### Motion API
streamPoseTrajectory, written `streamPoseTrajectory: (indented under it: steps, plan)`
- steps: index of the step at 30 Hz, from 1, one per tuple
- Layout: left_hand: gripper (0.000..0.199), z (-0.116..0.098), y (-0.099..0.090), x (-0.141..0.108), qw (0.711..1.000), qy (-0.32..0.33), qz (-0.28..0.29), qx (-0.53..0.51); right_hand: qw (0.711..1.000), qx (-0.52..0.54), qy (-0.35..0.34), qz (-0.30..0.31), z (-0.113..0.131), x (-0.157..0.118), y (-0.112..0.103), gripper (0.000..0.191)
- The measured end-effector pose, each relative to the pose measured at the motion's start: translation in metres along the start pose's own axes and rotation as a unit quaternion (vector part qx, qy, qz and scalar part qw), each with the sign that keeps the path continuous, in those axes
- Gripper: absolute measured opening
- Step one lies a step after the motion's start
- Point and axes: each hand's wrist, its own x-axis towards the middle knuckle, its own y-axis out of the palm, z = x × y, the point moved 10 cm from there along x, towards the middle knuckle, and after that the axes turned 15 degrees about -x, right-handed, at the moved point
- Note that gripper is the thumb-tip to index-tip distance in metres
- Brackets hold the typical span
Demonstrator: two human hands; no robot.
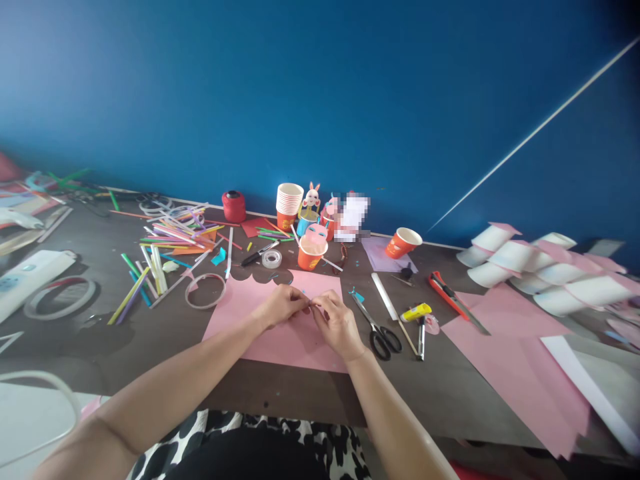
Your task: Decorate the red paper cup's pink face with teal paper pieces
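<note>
Two bare hands at a cluttered table [295, 393]. Pink sheet [300, 347] flat on it, directly below the hands, top edge cut in scallops. Left hand [281, 307]: fingers drawn together in a pinch. Right hand [340, 327]: thumb and fingertips pinched too, meeting the left over the sheet. Anything between the fingertips is too small to make out.

Just right of the sheet, scissors [374, 327] with black handles; beyond them a yellow tube [416, 312] and a red cutter [447, 293], blade out. Past the sheet's far edge, an orange cup [311, 259] with a pink animal face, upright; tape roll [265, 259] and black pen [256, 256] to its left. Farther left, a heap of coloured straws [175, 233]. Stacked paper cups [289, 203] stand near the blue wall [300, 87].
</note>
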Motion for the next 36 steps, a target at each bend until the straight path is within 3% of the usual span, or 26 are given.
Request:
streamPoseTrajectory:
  steps: [19, 36]
  plan:
    - [0.03, -0.007, 0.001, -0.002, 0.999, 0.0, 0.027, 0.017, 0.994, -0.102, -0.031, 0.037, 0.008, -0.001, 0.006, 0.015]
    - [0.031, -0.007, -0.001, -0.002, 0.996, -0.001, 0.044, 0.08, 0.986, -0.154, -0.063, 0.027, 0.015, -0.002, 0.008, 0.016]
